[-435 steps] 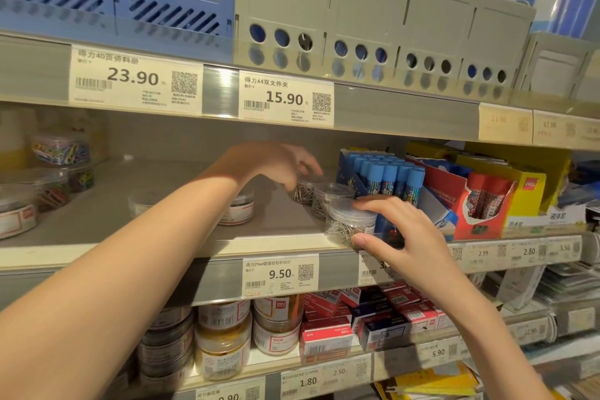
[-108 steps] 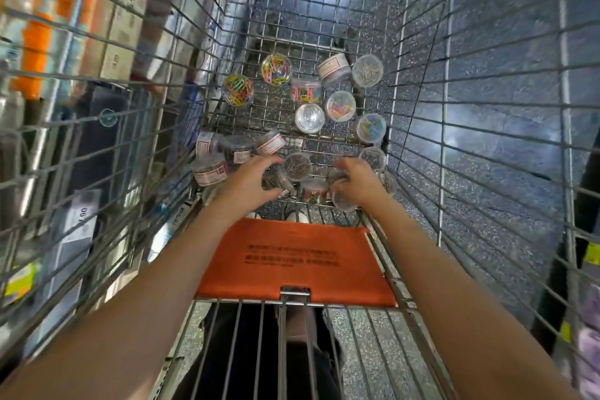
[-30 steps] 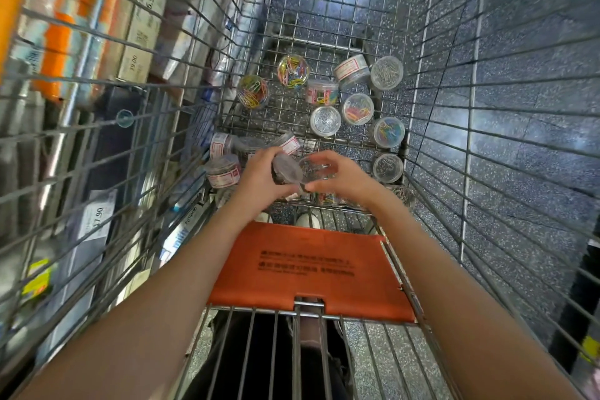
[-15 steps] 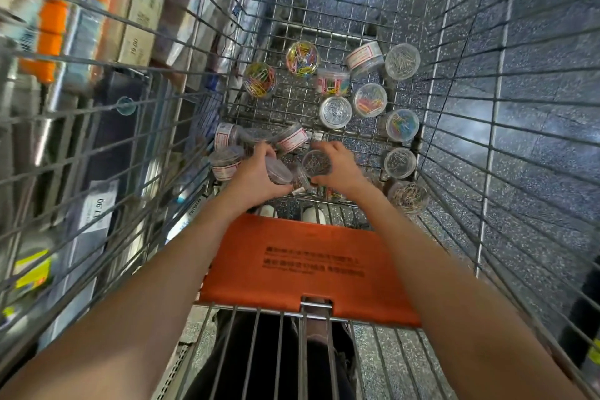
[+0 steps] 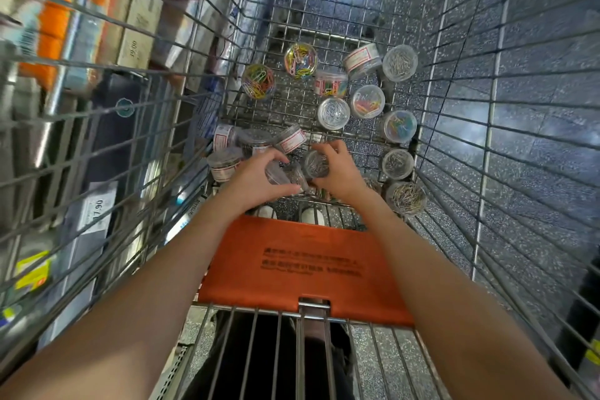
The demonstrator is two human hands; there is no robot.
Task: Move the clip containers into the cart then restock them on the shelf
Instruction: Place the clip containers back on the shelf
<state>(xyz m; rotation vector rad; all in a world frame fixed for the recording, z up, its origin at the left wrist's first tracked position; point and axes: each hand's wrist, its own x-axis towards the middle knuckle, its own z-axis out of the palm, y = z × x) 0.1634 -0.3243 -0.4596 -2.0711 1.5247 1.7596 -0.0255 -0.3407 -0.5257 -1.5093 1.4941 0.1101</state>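
Head view: both hands' fingers (image 5: 272, 157) grip clear tubs (image 5: 316, 164); scattered tubs (image 5: 334, 113) crowd the cart (image 5: 487, 127).

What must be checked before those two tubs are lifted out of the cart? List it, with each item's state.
1. Left hand grips a clear tub: ok, fingers curl round it.
2. Right hand grips a tub of silver clips: ok.
3. Lids shut on both held tubs: cannot tell, too blurred.
4. Path up out of the cart: ok, nothing above the hands.
5. Orange flap out of the way: ok, it lies nearer than the hands.
6. Other tubs all upright: not ok; a labelled tub lies tilted.
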